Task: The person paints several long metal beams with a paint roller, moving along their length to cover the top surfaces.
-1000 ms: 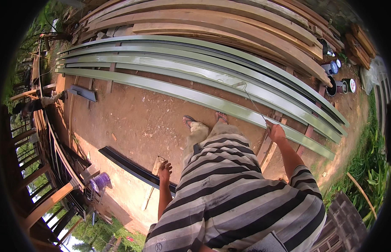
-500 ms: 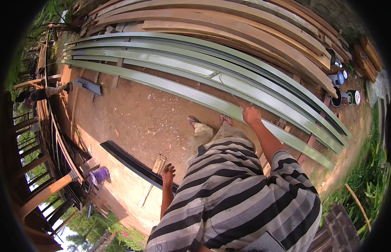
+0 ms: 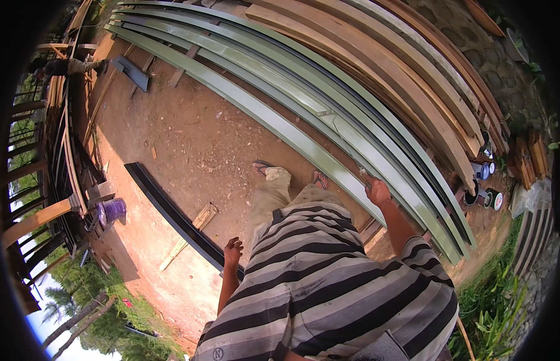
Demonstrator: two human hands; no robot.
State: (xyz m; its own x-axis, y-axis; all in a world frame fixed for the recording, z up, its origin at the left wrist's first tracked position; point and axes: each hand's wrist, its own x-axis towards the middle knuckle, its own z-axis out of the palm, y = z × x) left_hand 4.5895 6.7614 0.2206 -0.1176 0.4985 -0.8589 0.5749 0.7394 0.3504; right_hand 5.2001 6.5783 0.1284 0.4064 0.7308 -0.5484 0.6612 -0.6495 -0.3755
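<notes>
My right hand [image 3: 378, 191] is closed over the nearest pale green metal beam [image 3: 274, 126], toward its right-hand end. A small, slim tip [image 3: 364, 174] sticks out past its fingers, too small to name. Whether the hand touches the beam, I cannot tell. More glossy green beams [image 3: 376, 153] lie alongside, and a thin stick-like piece [image 3: 326, 112] rests across one of them. Low at my left side hangs my left hand [image 3: 233, 251], its fingers loosely curled and apart with nothing visible in them. A dark metal channel [image 3: 171, 219] lies on the ground beside it.
Long timber planks [image 3: 412, 84] are stacked beyond the beams. Paint buckets [image 3: 488, 195] stand at the right. To the left are a purple spool [image 3: 111, 212], a wooden railing [image 3: 36, 222] and a short dark metal piece [image 3: 130, 73]. A wood offcut [image 3: 189, 234] lies on the dirt ground.
My view has turned, and the beams now slant more steeply across it. My right hand has shifted slightly toward the beam's near right end. My left hand stays low at my side.
</notes>
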